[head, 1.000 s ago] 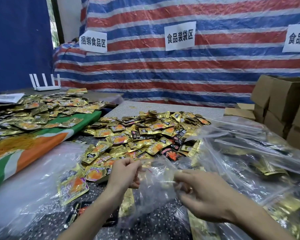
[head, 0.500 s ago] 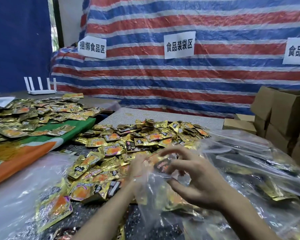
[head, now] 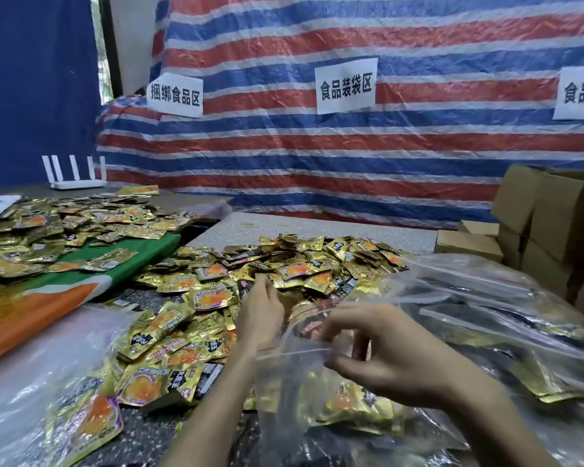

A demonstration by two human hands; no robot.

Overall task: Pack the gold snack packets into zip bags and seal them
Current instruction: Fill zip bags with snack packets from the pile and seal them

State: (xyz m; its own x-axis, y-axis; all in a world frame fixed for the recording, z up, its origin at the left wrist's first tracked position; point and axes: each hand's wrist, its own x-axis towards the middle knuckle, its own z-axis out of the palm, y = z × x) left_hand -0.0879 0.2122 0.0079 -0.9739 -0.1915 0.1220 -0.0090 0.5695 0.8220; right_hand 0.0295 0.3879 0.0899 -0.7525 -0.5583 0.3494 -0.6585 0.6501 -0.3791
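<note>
A heap of gold snack packets covers the speckled table ahead of me. My left hand reaches forward onto the heap with its fingers stretched out, and the fingertips touch packets; I see nothing gripped. My right hand pinches the red-lined mouth of a clear zip bag and holds it open toward the heap. Several gold packets lie inside that bag. More loose packets lie at my left forearm.
Filled clear bags pile up on the right, with cardboard boxes behind them. A second table on the left, with a green and orange cloth, holds more gold packets. A white router stands at its back. Empty clear plastic lies at the near left.
My left hand let go of the bag's mouth and moved forward onto the heap. My right hand kept hold of the bag's mouth. The camera tilted down a little.
</note>
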